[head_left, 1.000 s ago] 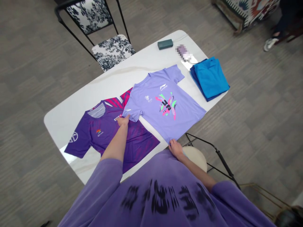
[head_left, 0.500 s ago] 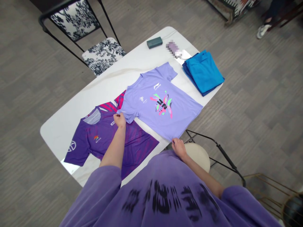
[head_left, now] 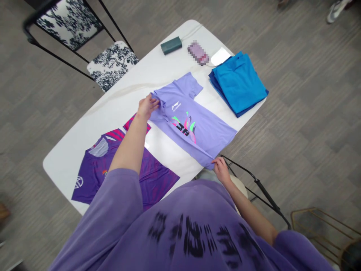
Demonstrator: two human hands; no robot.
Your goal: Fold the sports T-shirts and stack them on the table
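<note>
A lavender T-shirt [head_left: 208, 124] lies on the white table [head_left: 113, 109], its near side folded over onto the front along its length. At the collar end, my left hand [head_left: 148, 106] is closed on the shirt's shoulder area, with some fingers resting on the cloth. My right hand [head_left: 221, 168] pinches the hem corner at the table's near edge. To the left, a dark purple jersey [head_left: 158, 177] with pink stripes is spread out, partly covered by my left arm. A folded blue stack of cloth [head_left: 239, 84] sits at the table's right end.
A green case [head_left: 171, 45], a blurred pinkish object [head_left: 198, 52] and a cable are near the far edge. One patterned chair [head_left: 113, 62] stands beyond the table, and a black-framed chair [head_left: 263, 190] at the near right. A person's shoe [head_left: 335, 12] shows at top right.
My left hand has moved up and away with the sleeve side of the lavender shirt, folding it over the front. My right hand still holds the hem corner. The view has shifted slightly.
</note>
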